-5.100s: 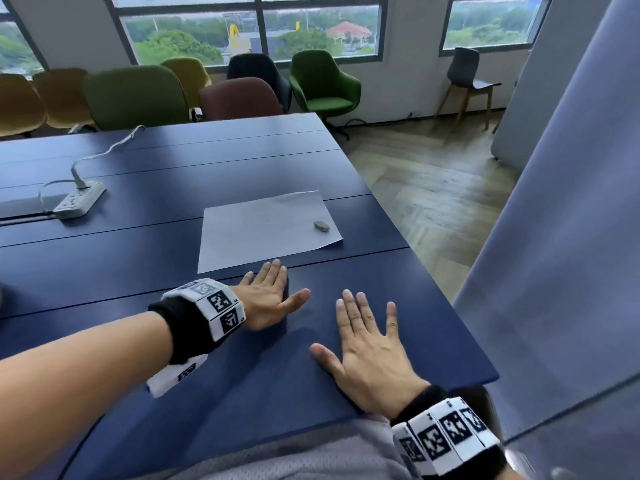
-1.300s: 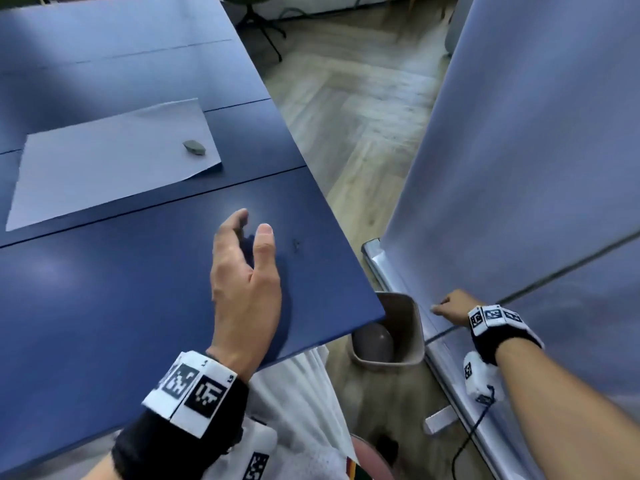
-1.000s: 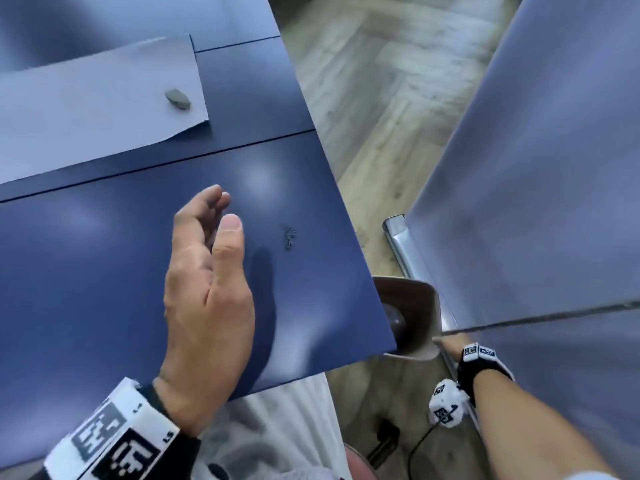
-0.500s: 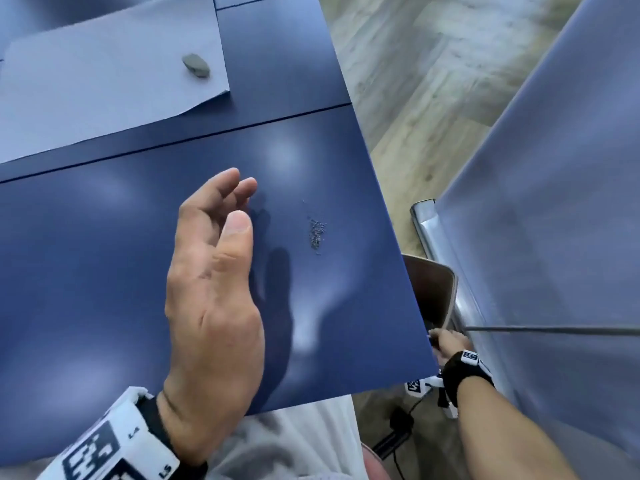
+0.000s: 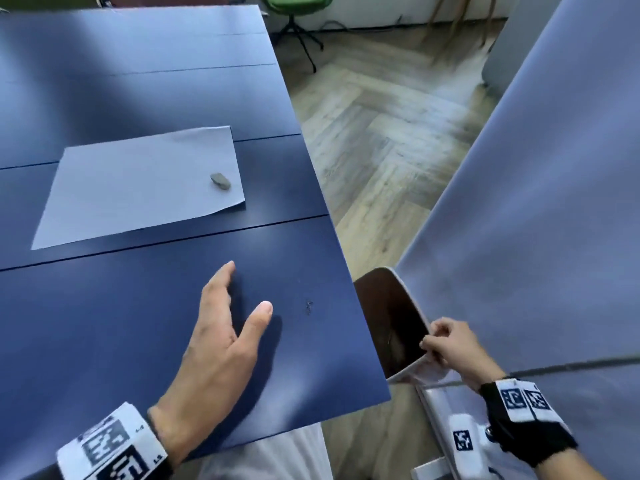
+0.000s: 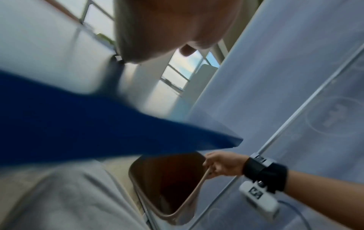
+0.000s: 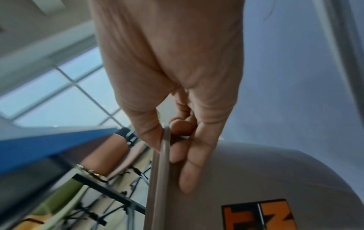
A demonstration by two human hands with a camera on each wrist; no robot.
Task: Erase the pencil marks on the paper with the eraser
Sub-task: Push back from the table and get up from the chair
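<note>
The white paper (image 5: 138, 185) lies flat on the blue table (image 5: 104, 323); I see no pencil marks on it. A small grey eraser (image 5: 220, 181) rests near the paper's right edge. My left hand (image 5: 247, 289) stands on its edge on the table, fingers straight and thumb spread, just left of a small heap of dark crumbs (image 5: 309, 307). It is well short of the eraser. My right hand (image 5: 433, 341) grips the rim of a beige waste bin (image 5: 388, 323), held tilted against the table's right edge. The right wrist view shows its fingers (image 7: 185, 171) curled over the bin's rim (image 7: 163, 155).
A grey partition panel (image 5: 536, 202) stands close on the right, with its metal foot (image 5: 440, 403) below the bin. Wooden floor (image 5: 381, 150) lies between table and panel. A green chair (image 5: 298, 5) stands beyond the table's far corner.
My right hand has taken the bin by its rim and lifted it from the floor up to the table's edge. My left thumb has spread away from the fingers.
</note>
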